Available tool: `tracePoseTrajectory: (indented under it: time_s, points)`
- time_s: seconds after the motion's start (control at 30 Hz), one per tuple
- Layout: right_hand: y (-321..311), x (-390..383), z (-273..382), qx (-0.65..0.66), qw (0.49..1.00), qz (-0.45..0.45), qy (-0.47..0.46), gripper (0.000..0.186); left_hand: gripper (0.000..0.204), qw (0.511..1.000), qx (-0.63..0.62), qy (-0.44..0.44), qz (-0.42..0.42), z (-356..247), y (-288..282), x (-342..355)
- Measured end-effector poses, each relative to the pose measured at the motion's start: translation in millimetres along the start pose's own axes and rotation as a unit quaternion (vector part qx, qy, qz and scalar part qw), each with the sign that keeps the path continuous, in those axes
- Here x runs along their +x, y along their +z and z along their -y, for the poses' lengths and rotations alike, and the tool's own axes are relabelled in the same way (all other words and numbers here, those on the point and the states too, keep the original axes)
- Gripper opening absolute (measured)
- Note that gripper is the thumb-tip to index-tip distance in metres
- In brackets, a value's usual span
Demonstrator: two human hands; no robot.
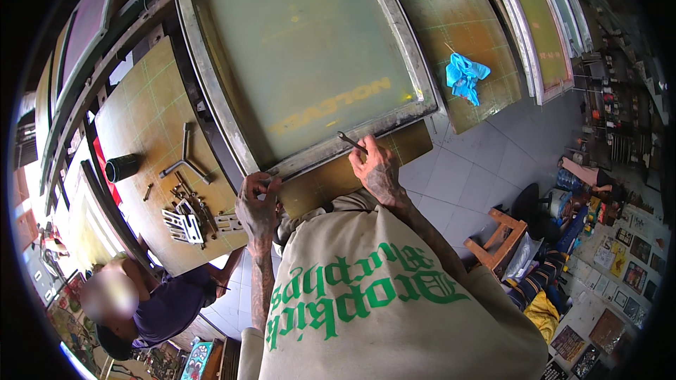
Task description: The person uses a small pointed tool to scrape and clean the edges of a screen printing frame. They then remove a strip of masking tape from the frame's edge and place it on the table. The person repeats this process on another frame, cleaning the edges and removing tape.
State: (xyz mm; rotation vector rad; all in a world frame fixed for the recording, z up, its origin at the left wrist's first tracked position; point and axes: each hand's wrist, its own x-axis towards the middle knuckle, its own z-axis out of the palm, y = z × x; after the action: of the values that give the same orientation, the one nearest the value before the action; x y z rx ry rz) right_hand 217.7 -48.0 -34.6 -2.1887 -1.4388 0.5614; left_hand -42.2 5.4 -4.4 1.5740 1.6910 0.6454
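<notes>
A large screen printing frame with a metal border and pale green mesh lies in front of me over a brown board. My left hand is at the frame's near left corner, its fingers bent over the rim. My right hand is closed around a small dark wrench, close to the middle of the frame's near edge. The wrench's head points up and left, over the rim. Part of its handle is hidden in my fingers.
On the left board lie a three-armed socket wrench, a dark jar, several bolts and metal brackets. A crumpled blue cloth rests on the right board. One person is at lower left; a wooden stool stands right.
</notes>
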Motion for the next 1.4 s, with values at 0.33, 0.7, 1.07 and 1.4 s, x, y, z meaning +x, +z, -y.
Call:
tracePoseTrajectory:
  time_s: [0.33, 0.7, 1.07, 1.4]
  points:
    - [-24.5, -12.0, 21.1, 0.050, 0.997, 0.018, -0.062, 0.022, 0.023, 1.000, 0.010, -0.002, 0.015, 0.6, -1.1, 1.7]
    - [-31.0, -38.8, -37.2, 0.023, 0.997, -0.057, -0.052, 0.015, 0.024, 0.999, 0.036, 0.023, 0.012, 7.7, 0.4, 0.6]
    - [-16.0, -48.0, 0.3, 0.104, 0.993, -0.060, -0.018, 0.017, 0.022, 0.999, 0.033, 0.026, 0.018, 12.3, -0.5, 3.7]
    - [-4.6, -45.8, -10.6, 0.023, 0.997, -0.060, 0.030, 0.016, 0.021, 0.999, 0.012, -0.013, 0.044, 2.7, -2.7, 1.7]
